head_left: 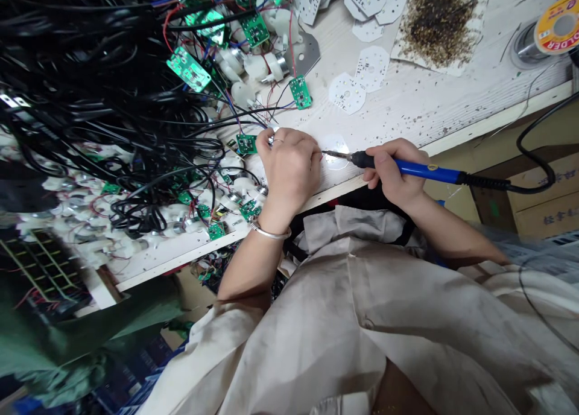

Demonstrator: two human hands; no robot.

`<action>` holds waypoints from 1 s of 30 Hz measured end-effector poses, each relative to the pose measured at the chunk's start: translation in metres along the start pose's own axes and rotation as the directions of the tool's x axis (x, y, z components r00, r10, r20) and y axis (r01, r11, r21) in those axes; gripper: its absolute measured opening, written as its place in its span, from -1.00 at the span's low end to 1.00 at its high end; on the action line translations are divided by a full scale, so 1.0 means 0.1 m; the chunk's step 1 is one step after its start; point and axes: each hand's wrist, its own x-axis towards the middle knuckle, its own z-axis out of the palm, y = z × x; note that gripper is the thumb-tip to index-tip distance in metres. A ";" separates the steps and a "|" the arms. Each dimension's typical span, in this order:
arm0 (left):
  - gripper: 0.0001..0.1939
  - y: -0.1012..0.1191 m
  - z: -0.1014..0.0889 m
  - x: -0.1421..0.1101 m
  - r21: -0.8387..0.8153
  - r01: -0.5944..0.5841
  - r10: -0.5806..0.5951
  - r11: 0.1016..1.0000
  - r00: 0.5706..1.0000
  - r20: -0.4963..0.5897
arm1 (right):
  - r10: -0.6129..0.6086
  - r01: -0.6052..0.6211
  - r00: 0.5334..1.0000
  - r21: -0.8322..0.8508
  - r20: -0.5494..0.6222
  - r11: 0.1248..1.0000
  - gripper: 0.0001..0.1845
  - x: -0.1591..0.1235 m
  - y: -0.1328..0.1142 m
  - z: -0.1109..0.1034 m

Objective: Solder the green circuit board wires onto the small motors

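Note:
My right hand [398, 172] is closed round the blue handle of a soldering iron [436, 171], whose tip points left. That tip reaches the fingertips of my left hand [292, 164], over a white LED board [335, 152] lying near the bench's front edge. My left hand is closed in a pinch, with a short bit of red wire [321, 157] showing at its fingertips; most of what it holds is hidden. Just left of this hand lies a green circuit board [246, 143], and black cables run in behind the fingers. Whether the tip touches the wire I cannot tell.
Black cables [90, 89] heap up on the left, among white plastic motor units [257, 65] and several green boards. More white LED boards [347, 93] lie behind my hands. Dark debris covers a sheet [438, 26] at the back; a solder spool [558, 26] stands far right.

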 end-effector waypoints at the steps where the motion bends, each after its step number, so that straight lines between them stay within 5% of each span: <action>1: -0.88 0.00 0.00 0.00 0.002 0.006 -0.006 1.000 1.000 0.004 | -0.001 0.001 1.000 -0.013 -0.001 1.000 -0.60 0.00 -0.01 0.00; 10: -0.86 0.01 -0.03 0.01 -0.002 0.008 -0.008 1.000 1.000 0.020 | -0.051 0.042 0.996 -0.114 -0.074 0.993 -0.57 -0.01 0.01 0.02; 25: -0.85 -0.01 0.01 0.00 0.016 -0.003 0.003 1.000 1.000 -0.016 | -0.047 0.043 0.996 -0.055 -0.073 0.998 -0.59 0.01 -0.01 0.04; 30: -0.87 -0.03 0.02 0.00 -0.017 0.008 -0.008 1.000 1.000 -0.014 | -0.079 0.092 0.987 0.085 -0.141 0.992 -0.73 -0.02 0.06 0.04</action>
